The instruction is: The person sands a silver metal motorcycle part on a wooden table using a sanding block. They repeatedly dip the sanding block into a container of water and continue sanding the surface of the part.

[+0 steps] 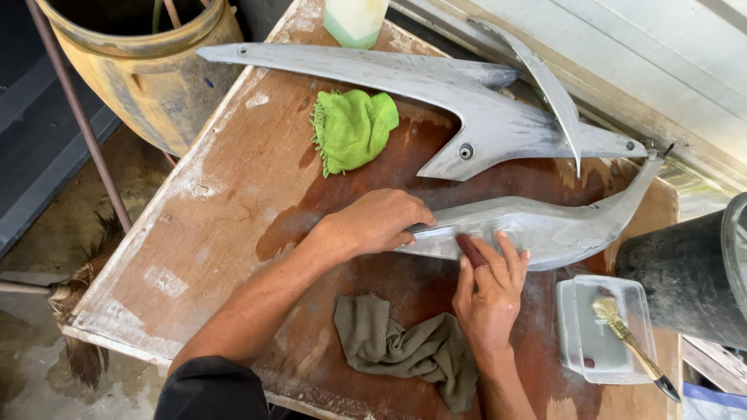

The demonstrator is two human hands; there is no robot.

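The left hand (381, 222) lies curled, knuckles up, over the near end of a grey curved panel (545, 225) on the wooden table (226, 202), its fingers bent down onto the panel's edge and pinning it in place. The right hand (490, 292) is stretched nearly flat, fingers together and pointing away from the person, pressing a small dark reddish pad (469, 250) against the panel's lower side; only one end of the pad shows from under the fingers, so its full shape cannot be made out. The panel rests across the middle of the table, its thin tip rising toward the far right corner. Beyond it lies a larger grey panel (436, 85), with a green cloth (352, 128) just beside it. A crumpled olive cloth (405, 346) lies near the right wrist. To the right sits a clear plastic tray (580, 342) with a brush (630, 338) resting in it. A black bucket (685, 272) is cut off at the right edge, and a yellowish drum (148, 66) and a pale bottle (354, 19) at the top.
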